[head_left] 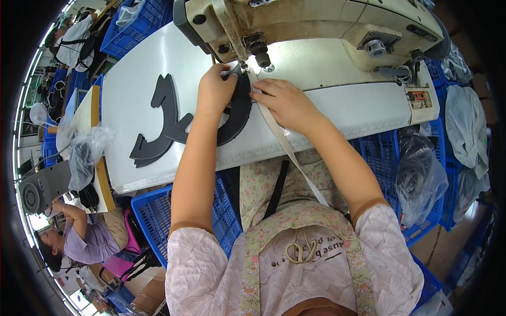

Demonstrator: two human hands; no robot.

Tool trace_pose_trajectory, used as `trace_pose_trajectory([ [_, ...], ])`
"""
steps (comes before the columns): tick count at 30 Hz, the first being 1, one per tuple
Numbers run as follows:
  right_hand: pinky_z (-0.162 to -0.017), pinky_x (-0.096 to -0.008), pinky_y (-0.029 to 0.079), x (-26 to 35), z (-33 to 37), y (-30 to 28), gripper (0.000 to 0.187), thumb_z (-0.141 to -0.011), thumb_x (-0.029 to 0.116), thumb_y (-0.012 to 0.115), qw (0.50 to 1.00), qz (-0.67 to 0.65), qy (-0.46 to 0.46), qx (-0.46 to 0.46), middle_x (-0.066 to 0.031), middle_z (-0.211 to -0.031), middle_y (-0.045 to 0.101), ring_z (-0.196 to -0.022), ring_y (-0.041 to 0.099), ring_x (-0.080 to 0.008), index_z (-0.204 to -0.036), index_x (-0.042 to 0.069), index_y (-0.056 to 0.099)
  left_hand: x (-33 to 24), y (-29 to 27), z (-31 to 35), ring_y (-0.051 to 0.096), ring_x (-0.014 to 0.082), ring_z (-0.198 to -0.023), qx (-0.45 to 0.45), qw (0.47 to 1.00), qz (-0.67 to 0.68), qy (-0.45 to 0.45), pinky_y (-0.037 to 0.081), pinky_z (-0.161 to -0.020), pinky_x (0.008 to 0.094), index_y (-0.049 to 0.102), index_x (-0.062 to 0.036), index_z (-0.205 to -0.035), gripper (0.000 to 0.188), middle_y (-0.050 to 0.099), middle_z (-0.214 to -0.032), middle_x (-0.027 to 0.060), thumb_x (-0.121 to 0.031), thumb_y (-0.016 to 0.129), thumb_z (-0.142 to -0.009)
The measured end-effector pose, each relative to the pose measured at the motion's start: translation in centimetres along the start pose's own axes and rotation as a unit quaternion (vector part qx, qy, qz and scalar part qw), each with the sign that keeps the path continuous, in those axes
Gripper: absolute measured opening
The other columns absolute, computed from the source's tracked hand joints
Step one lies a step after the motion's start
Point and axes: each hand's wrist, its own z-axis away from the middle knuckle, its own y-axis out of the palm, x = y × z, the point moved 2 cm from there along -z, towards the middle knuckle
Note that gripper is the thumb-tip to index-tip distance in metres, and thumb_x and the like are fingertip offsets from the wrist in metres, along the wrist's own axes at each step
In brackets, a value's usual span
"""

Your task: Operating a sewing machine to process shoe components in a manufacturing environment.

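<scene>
Left: loose dark curved piece [171, 113], notched ends, matte, foam-like, flat on white, smooth tabletop [337, 113]. Your left hand [215, 89] bent over second dark piece [242, 113], its curve lying near needle of sewing machine [311, 26]; can't tell if pinched. Pale woven tape [279, 134] runs from needle area toward your lap. Your right hand [287, 102]: fingers together against tape, grip unclear. Step seems tape-to-edge alignment; likely calls for steady guiding along curve.

clr bag [419, 181], blue crate [377, 158] R | co-wkr [90, 239], pink chair [118, 266] L
</scene>
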Motion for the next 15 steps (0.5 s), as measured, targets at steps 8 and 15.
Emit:
trace_pose_trajectory([
  [8, -0.093, -0.0379, 0.044, 0.2, -0.1, -0.1, 0.029, -0.076, 0.007, 0.055, 1.000, 0.003, -0.011, -0.010, -0.0114, -0.115, 0.059, -0.109, 0.054, -0.0271, -0.103, 0.006, 0.063, 2.6, -2.7, 3.4, 0.061, 0.0183, -0.060, 0.205, 0.907, 0.246, -0.273, 0.048, -0.053, 0.0297, 0.062, 0.0061, -0.087, 0.031, 0.062, -0.070, 0.0096, -0.024, 0.057, -0.087],
  [15, -0.093, -0.0381, 0.043, 0.2, 0.1, -0.6, 0.028, -0.077, 0.006, 0.055, 1.000, -0.003, 0.001, 0.019, -0.0095, -0.117, 0.058, -0.111, 0.053, -0.0268, -0.104, 0.007, 0.063, -0.8, -4.6, 5.4, 0.055, 0.0286, -0.058, 0.320, 0.928, -0.186, -0.042, 0.043, -0.059, 0.0381, 0.063, 0.0023, -0.076, 0.036, 0.056, -0.062, 0.0184, -0.030, 0.054, -0.087],
])
